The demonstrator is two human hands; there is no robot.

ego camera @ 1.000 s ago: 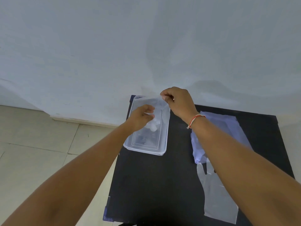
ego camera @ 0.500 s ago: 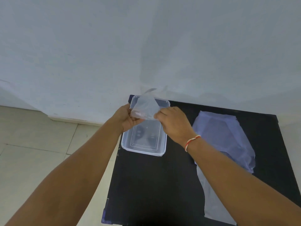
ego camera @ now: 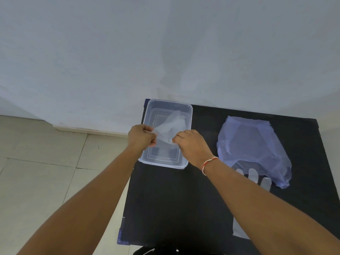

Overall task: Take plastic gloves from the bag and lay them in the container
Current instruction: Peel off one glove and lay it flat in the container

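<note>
Both hands are closed in a pinch on the same thin plastic glove [ego camera: 170, 127]: the left hand [ego camera: 142, 138] grips its near-left edge between thumb and curled fingers, and the right hand [ego camera: 191, 146] grips its near-right edge, a red-and-white thread bracelet [ego camera: 208, 162] circling that wrist. The glove is clear and filmy, faintly milky where it creases, and it spreads away from the two hands as a loose, rumpled sheet held over the open container [ego camera: 147, 116], its far end reaching toward the container's back right corner. Whether that far end touches the floor of the container cannot be told. The container is a clear rectangular plastic tub with rounded corners and stepped rectangular ridges in its base; it sits at the far left corner of the black counter [ego camera: 174, 208], and apart from the glove hanging over it nothing can be made out inside. To the right, well apart from the tub, lies a crumpled, pale bluish translucent bag [ego camera: 252, 144], flat on the counter. From under its near edge the fingers of another clear glove [ego camera: 257, 178] stick out.
</note>
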